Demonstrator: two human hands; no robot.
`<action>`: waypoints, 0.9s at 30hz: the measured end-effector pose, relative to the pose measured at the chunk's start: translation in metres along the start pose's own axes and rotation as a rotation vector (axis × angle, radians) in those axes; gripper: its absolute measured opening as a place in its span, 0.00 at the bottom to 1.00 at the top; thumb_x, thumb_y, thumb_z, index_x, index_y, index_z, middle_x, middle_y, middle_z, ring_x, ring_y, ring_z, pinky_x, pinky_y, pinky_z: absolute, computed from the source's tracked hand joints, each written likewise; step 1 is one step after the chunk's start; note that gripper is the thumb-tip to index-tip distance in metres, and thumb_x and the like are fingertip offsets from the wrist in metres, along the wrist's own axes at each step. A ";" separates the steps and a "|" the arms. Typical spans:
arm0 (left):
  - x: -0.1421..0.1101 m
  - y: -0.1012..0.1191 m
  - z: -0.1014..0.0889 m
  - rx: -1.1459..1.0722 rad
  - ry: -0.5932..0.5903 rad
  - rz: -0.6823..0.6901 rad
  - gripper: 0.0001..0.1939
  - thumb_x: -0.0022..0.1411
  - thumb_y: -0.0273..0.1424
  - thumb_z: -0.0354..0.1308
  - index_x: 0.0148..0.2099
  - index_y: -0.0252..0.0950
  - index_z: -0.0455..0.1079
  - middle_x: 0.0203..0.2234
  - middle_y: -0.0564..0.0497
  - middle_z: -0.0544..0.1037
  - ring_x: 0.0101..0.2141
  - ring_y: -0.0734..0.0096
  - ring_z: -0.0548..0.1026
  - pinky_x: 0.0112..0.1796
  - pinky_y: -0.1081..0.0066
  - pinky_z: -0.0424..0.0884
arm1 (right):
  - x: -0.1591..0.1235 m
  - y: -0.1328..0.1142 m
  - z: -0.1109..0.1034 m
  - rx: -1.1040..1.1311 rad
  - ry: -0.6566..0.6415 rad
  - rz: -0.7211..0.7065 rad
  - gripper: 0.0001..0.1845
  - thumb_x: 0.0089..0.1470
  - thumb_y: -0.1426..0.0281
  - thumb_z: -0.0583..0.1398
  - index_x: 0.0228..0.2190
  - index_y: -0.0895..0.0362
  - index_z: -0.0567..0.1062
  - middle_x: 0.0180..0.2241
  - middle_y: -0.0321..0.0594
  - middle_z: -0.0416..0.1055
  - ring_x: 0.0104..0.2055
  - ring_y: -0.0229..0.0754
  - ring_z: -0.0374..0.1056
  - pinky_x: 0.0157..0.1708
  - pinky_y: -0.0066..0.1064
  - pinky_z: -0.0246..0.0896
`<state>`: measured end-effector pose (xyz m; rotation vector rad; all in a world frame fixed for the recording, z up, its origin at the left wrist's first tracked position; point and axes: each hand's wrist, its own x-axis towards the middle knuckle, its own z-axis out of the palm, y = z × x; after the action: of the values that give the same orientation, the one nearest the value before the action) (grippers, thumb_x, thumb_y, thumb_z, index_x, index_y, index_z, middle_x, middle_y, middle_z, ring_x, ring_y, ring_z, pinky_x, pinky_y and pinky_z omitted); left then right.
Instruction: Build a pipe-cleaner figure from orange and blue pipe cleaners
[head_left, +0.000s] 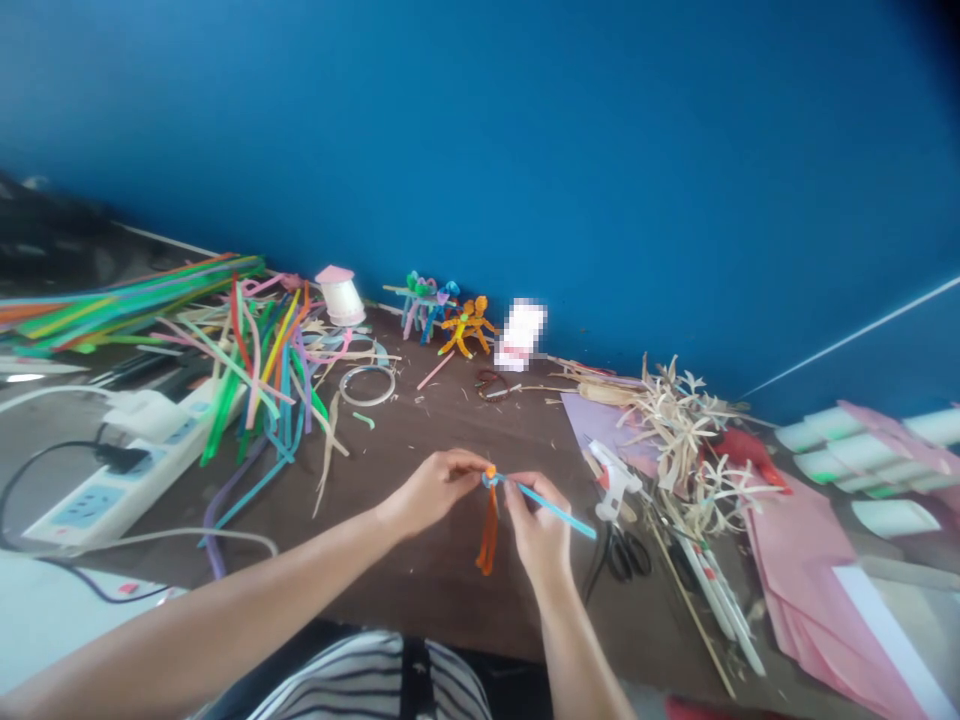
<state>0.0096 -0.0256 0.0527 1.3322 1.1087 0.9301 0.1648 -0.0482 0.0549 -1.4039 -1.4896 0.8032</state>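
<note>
Left hand (427, 493): fingers (463, 464) together, clamped on the top of the orange strip (488, 538)
Right hand (534, 527): fingers (513, 492) clamped on the blue strip (553, 505)
Strips: held above the middle of the brown surface (420, 590), joined at a small knot, orange hanging down, blue angled right
Left of hands: colored strips (262, 375), power strip (127, 470)
Right of hands: scissors (626, 555), dried straw (679, 440)
Far: small strip figures (465, 325)
</note>
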 end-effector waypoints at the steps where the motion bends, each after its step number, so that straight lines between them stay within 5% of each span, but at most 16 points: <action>1: 0.001 -0.001 0.001 0.026 -0.007 0.038 0.13 0.52 0.32 0.54 0.38 0.32 0.73 0.36 0.47 0.75 0.37 0.67 0.70 0.41 0.70 0.63 | 0.000 0.001 0.001 0.034 -0.003 0.032 0.09 0.47 0.65 0.57 0.23 0.58 0.72 0.18 0.35 0.66 0.19 0.34 0.59 0.19 0.25 0.54; 6: 0.001 -0.002 0.002 0.019 -0.187 0.030 0.13 0.53 0.33 0.52 0.37 0.31 0.72 0.26 0.50 0.75 0.27 0.72 0.70 0.30 0.75 0.65 | 0.000 0.006 0.006 0.307 -0.004 0.262 0.12 0.44 0.61 0.59 0.24 0.58 0.69 0.15 0.29 0.61 0.13 0.30 0.52 0.12 0.22 0.45; 9: 0.000 -0.001 0.003 0.061 -0.182 0.017 0.13 0.54 0.34 0.51 0.33 0.30 0.72 0.21 0.51 0.73 0.23 0.75 0.68 0.25 0.77 0.63 | 0.000 0.010 0.008 0.400 0.008 0.321 0.13 0.44 0.60 0.60 0.23 0.58 0.67 0.14 0.29 0.59 0.13 0.29 0.50 0.12 0.22 0.44; 15: 0.002 0.000 0.005 0.097 -0.002 0.009 0.14 0.53 0.36 0.52 0.32 0.29 0.71 0.22 0.50 0.73 0.24 0.74 0.68 0.25 0.77 0.63 | -0.002 0.009 0.010 0.136 0.031 0.050 0.09 0.47 0.65 0.57 0.23 0.58 0.70 0.19 0.35 0.66 0.21 0.35 0.61 0.21 0.25 0.56; 22: 0.002 -0.001 0.004 0.069 0.029 -0.038 0.15 0.54 0.38 0.50 0.27 0.30 0.68 0.19 0.52 0.70 0.21 0.75 0.67 0.23 0.77 0.62 | -0.009 0.000 0.010 -0.048 -0.013 -0.131 0.07 0.50 0.68 0.55 0.29 0.56 0.73 0.24 0.38 0.71 0.25 0.39 0.66 0.27 0.27 0.59; 27: 0.002 -0.004 -0.002 0.402 0.102 0.053 0.12 0.55 0.35 0.49 0.28 0.33 0.70 0.21 0.52 0.72 0.24 0.73 0.67 0.26 0.77 0.61 | -0.011 0.001 0.010 -0.112 -0.081 -0.237 0.09 0.49 0.73 0.54 0.32 0.55 0.73 0.27 0.40 0.72 0.29 0.41 0.67 0.29 0.28 0.59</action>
<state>0.0072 -0.0237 0.0485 1.6592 1.3957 0.8486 0.1551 -0.0577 0.0481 -1.2581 -1.7485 0.6429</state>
